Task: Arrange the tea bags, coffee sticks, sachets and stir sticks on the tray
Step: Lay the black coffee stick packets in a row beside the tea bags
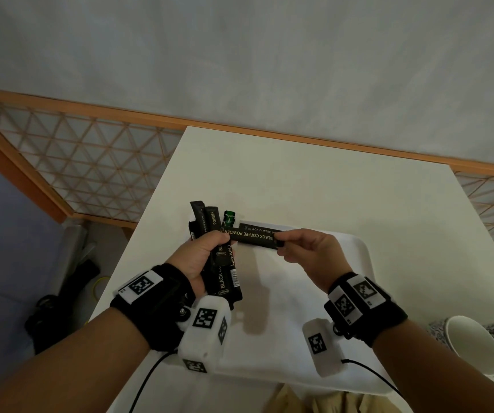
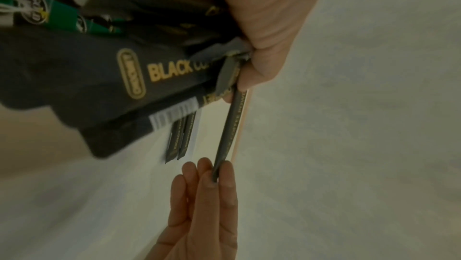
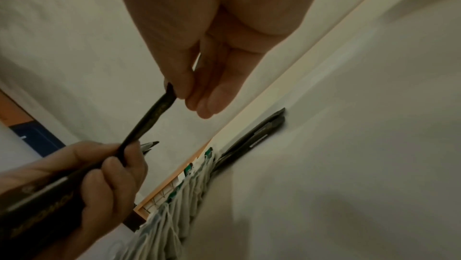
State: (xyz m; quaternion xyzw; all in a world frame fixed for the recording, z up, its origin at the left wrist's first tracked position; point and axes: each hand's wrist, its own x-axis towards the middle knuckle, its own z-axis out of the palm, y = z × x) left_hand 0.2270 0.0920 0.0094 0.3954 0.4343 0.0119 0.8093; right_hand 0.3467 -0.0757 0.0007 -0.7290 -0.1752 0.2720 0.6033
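Note:
My left hand [image 1: 211, 244] grips a bundle of black coffee sticks [image 1: 224, 278] upright above the white tray [image 1: 356, 257]. One coffee stick [image 1: 253, 237] lies crosswise between both hands. My right hand [image 1: 283, 242] pinches its right end between thumb and fingers [image 3: 184, 87], while its left end sits in the left hand's fingers [image 3: 112, 165]. Two more coffee sticks [image 3: 259, 132] lie flat at the tray's far edge. Tea bags [image 3: 179, 195] with green tags [image 1: 229, 219] lie beside them. The left wrist view shows the bundle [image 2: 99, 79] close up and the pinched stick [image 2: 229, 126].
The tray rests on a white table [image 1: 299, 180] against a grey wall. Two white cups [image 1: 472, 344] stand at the table's near right corner. A wooden lattice screen [image 1: 90, 162] stands to the left, with dark clutter on the floor below it.

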